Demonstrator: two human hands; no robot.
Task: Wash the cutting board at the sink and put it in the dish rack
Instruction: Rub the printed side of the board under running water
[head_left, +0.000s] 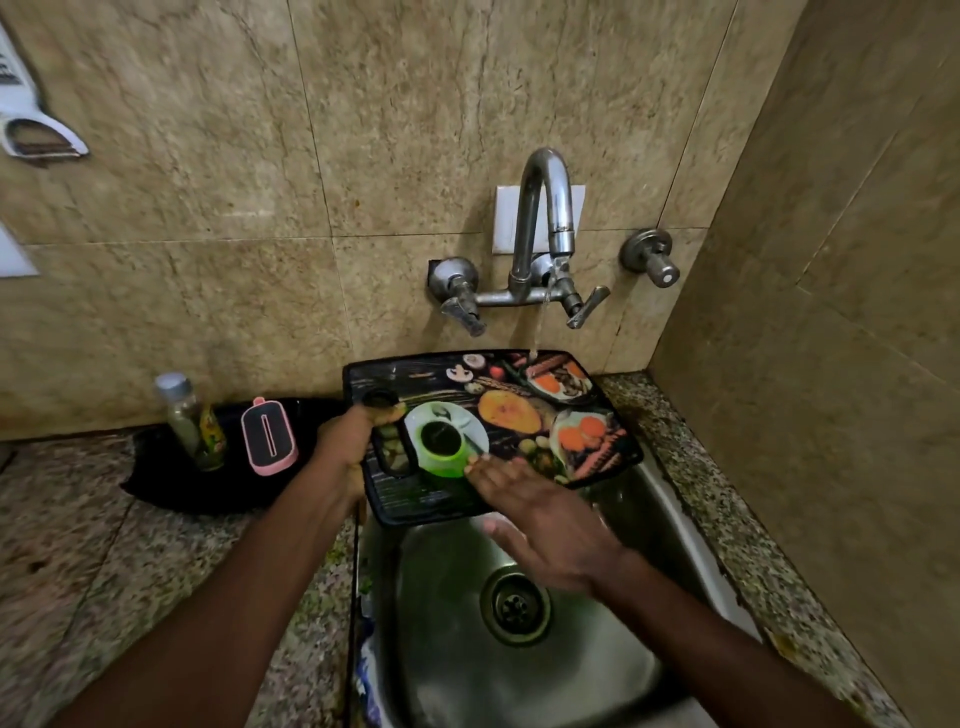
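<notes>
Nearest, my right hand (545, 530) lies flat over the sink (441, 649), fingers straight, tips touching the near edge of the cutting board (519, 410) (nothing in it). My left hand (345, 441) grips its handle end under the running tap (545, 208); wet and held one-handed, it could slip.

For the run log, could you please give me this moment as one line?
rinsing | left hand grips cutting board | right hand flat against board | tap running over sink
</notes>
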